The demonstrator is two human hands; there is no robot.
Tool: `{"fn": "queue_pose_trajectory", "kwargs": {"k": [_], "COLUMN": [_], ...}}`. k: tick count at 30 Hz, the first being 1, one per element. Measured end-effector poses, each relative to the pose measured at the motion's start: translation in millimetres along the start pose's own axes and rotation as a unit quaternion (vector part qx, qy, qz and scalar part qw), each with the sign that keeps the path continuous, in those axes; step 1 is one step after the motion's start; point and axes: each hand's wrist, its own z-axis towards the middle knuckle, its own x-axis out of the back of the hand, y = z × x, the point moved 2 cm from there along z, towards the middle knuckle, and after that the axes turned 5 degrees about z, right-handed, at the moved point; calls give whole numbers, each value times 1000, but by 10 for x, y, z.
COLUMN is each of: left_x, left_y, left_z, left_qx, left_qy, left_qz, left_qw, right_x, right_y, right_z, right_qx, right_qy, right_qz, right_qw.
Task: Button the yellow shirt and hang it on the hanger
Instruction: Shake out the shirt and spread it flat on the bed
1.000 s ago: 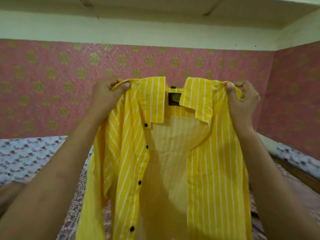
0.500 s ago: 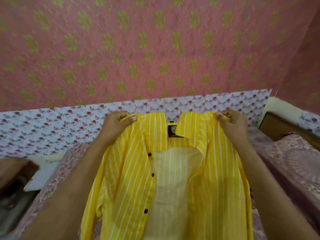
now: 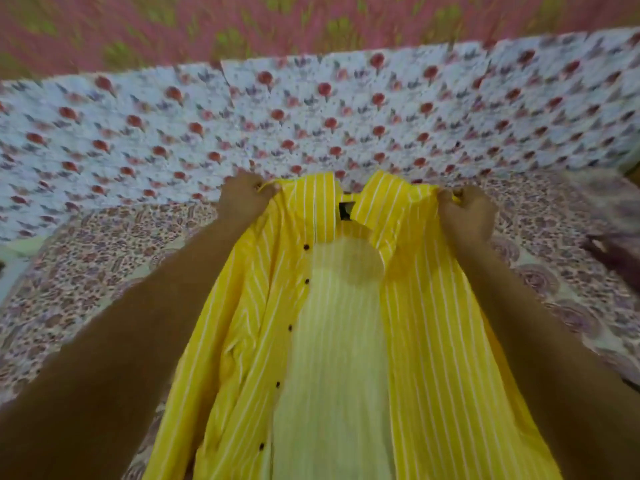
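Your left hand (image 3: 244, 199) pinches the left shoulder seam of the yellow shirt (image 3: 433, 341), and your right hand (image 3: 465, 216) pinches the right one, each grip closed on thin, white-striped cotton. Between the grips the collar (image 3: 377, 199) spreads open around a black neck label (image 3: 346, 211); below them the unbuttoned front parts, small dark buttons (image 3: 306, 247) running down the left placket. Beyond your knuckles lies a floral bedsheet (image 3: 346, 116). Since a second ago the shirt has dropped from mid-air toward the paisley bed (image 3: 104, 271).
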Motion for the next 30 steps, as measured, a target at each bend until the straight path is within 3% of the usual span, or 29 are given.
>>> {"fn": "queue_pose_trajectory", "kwargs": {"k": [5,9,13,19,26,30], "left_x": [-923,-1674,-2078,-1873,-1431,-1120], "left_y": [-256,-660,-1032,-1402,-1645,-1786], "left_z": [536,253,-701,-2139,-3741,-4462], "left_qx": [24,1,-66,-131,-60,8], "left_qy": [5,-62,-110,-75,-142,-191], "left_qz": [103,196,136,125,181,246], "left_qw": [994,979,982,981,971,950], "right_x": [-771,-1236,-1305,-847,-174,-37], "right_y": [563,1164,1706,1993,1826,1391], "right_z": [275,-225,-1184,-2503,-4051,-4620], "right_qx": [-29,-16,43,36,-8,17], "right_qy": [20,-101,-182,-246,-261,-267], "right_qz": [-41,-120,-164,-250,-218,-140], "right_qw": [999,987,969,936,940,953]}}
